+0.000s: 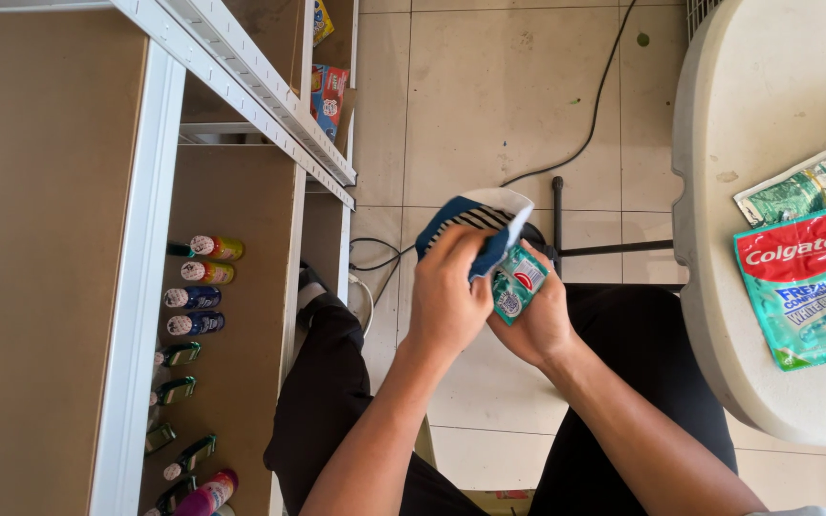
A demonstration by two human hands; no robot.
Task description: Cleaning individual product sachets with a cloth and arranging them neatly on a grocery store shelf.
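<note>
Above my lap, over the tiled floor [489, 96], I have both hands together at the middle of the view. My left hand [446, 296] is closed around a blue cloth [475, 229] with dark and white stripes, my fingers curled over its lower edge while the rest of it stands up and fans out above my knuckles. My right hand [537, 320] is closed from below on a small green packet [518, 282] with a red and white patch, which I hold tilted, its upper end just under the cloth. The cloth touches the packet's top corner, and my two hands press against each other.

To my right a pale rounded surface [748, 115] carries a large teal and red pouch [805, 287] lying flat near its edge, with a smaller green and silver sachet [795, 186] just beyond it, partly overlapping it. Both lie well apart from my hands.

To my left a white metal shelf unit [241, 76] with brown boards holds a row of small bottles [198, 287] lying on their sides, caps pointing left, yellow, blue and dark green ones running down the board, with a pink one [207, 492] at the bottom. Higher up, a blue and red box [329, 96] stands on a farther shelf. A black cable [585, 134] runs across the floor behind my hands.
</note>
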